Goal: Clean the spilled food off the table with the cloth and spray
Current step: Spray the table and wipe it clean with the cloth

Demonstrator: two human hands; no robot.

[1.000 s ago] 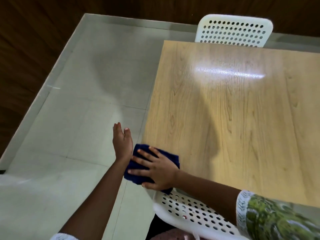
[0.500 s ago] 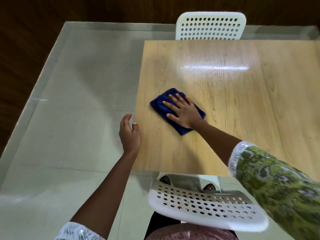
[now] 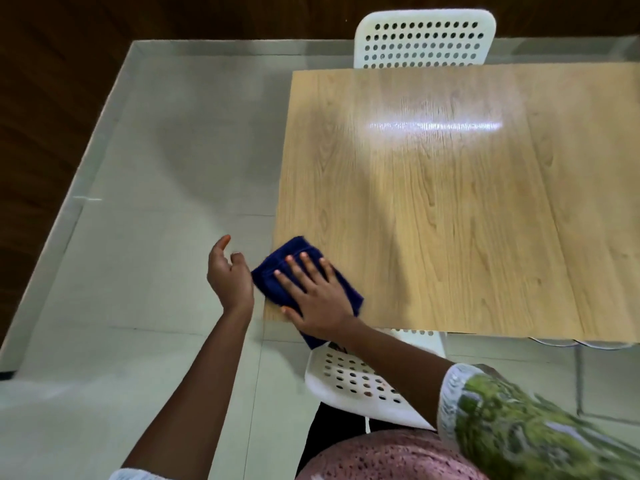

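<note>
A person looks down at a light wooden table (image 3: pixel 450 220) on a pale tiled floor (image 3: pixel 156 220). At the table's near left corner, the right hand (image 3: pixel 317 299) lies flat with fingers spread on a folded dark blue cloth (image 3: pixel 294 258), which overhangs both the left and near edges. The left hand (image 3: pixel 228 275) is cupped, loosely curled, just off the left edge beside the cloth. A white perforated chair (image 3: pixel 424 38) stands at the far edge; another (image 3: pixel 349 379) sits below the near edge
</note>
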